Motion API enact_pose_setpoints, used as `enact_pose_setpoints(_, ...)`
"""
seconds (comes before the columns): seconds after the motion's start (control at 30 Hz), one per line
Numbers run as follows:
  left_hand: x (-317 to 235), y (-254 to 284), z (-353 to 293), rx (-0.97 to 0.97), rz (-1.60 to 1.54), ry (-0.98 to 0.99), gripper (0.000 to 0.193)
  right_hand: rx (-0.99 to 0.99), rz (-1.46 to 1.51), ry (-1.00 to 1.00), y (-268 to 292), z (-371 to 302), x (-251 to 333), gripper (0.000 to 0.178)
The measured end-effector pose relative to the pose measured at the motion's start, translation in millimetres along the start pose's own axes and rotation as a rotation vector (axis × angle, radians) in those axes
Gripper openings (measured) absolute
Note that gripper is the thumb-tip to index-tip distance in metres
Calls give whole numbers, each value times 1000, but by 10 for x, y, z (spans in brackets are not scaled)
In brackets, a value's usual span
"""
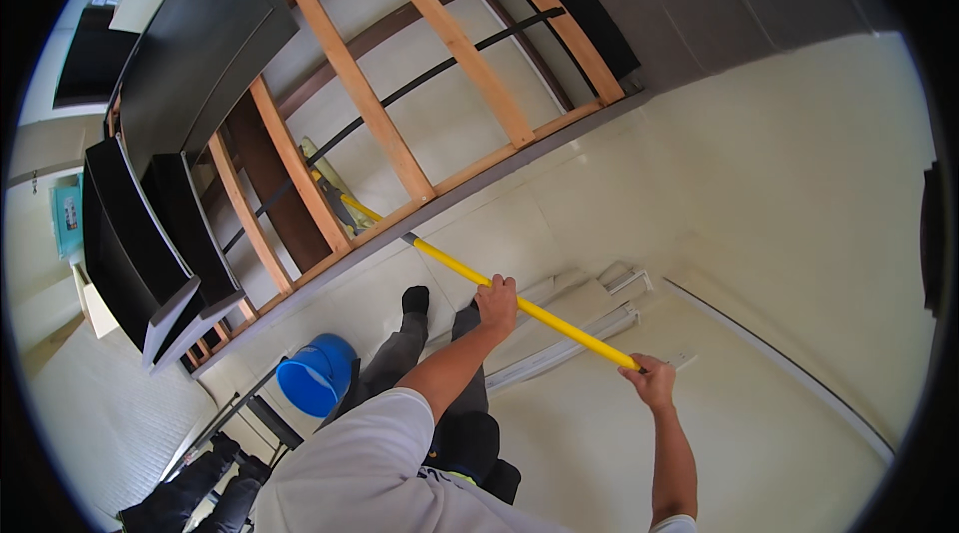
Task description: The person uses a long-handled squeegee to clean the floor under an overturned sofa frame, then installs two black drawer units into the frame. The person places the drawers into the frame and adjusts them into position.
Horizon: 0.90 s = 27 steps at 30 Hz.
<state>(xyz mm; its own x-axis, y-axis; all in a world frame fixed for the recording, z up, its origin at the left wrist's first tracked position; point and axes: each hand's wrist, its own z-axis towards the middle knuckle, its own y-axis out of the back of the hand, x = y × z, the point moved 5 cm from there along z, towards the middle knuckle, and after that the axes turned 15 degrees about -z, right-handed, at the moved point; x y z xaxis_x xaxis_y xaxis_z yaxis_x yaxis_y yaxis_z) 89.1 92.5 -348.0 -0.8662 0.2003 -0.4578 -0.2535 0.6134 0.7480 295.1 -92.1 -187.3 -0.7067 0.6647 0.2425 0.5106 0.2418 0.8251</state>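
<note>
A mop with a long yellow handle runs slantwise across the view. My left hand is wrapped round its middle, and my right hand grips its near end at the lower right. The far part of the handle passes over the side rail of a bed frame and down between its wooden slats. Inside the frame, the pale yellowish mop head is low down near the floor, partly hidden by a slat.
A blue bucket stands on the tiles left of my black-socked foot. White rail-like pieces lie to my right. Dark panels rest on the frame's left part, with black drawer-like boxes beside them. A grey padded surface is beyond.
</note>
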Motion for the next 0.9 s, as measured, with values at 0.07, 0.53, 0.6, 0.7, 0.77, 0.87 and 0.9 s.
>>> enact_pose_setpoints(0.07, -102, -30, 29, 26, -17, -12, 10, -37, 9, 11, 64, 3, -88, 26)
enact_pose_setpoints(0.53, -652, -377, -67, 85, -18, -414, 7, -84, 498, -624, -900, -1260, -455, 26)
enact_pose_setpoints(0.6, -613, -441, -15, 127, 29, -428, 8, -92, 545, -668, -1061, -1337, -363, 27)
enact_pose_setpoints(0.7, -556, -433, 70, 203, 64, -466, 9, -70, 545, -774, -1164, -1318, -170, 28)
enact_pose_setpoints(0.77, -516, -389, 52, 247, 85, -490, 9, -79, 564, -799, -1248, -1440, -31, 29)
enact_pose_setpoints(0.87, -454, -295, -72, 287, 124, -534, 9, -81, 579, -827, -1407, -1707, 185, 31)
enact_pose_setpoints(0.9, -428, -268, -104, 299, 134, -553, 9, -87, 618, -846, -1455, -1786, 267, 32)
